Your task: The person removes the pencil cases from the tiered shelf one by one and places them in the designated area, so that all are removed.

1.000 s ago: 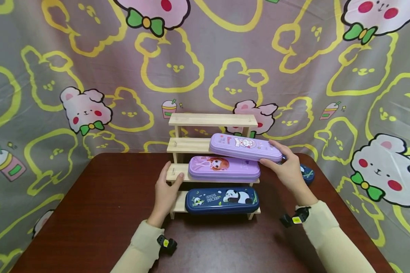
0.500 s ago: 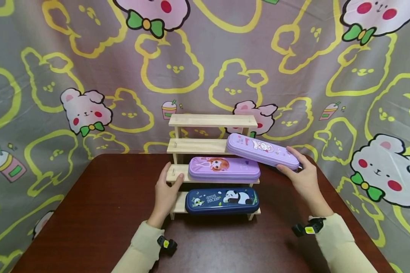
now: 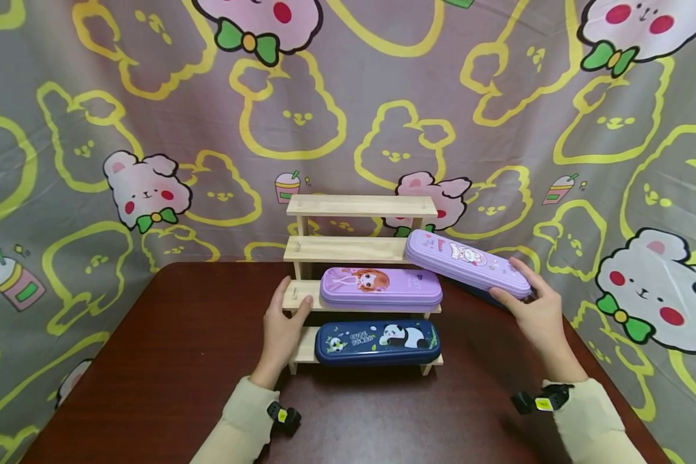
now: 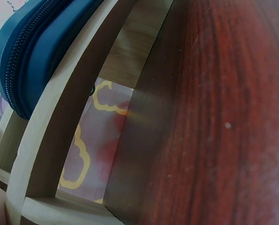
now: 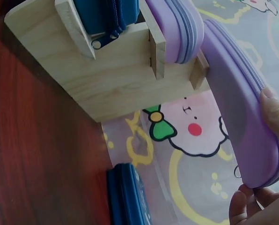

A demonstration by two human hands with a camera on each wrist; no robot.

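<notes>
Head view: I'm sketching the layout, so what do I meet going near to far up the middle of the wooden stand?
Navy panda case, purple girl-print case, third shelf board, top shelf board.

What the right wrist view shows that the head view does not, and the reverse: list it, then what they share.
Only the right wrist view: the zipper pull at the end of the panda case, the underside of the rabbit case, and the broad side panel of the wooden stand.

Only the head view: the left hand at the stand's left end, the panda picture and girl picture on the lids, and the top shelf.

Both: the right hand holding the rabbit case, the stand, the panda case and girl case on it, and another dark blue case, partly visible.
</notes>
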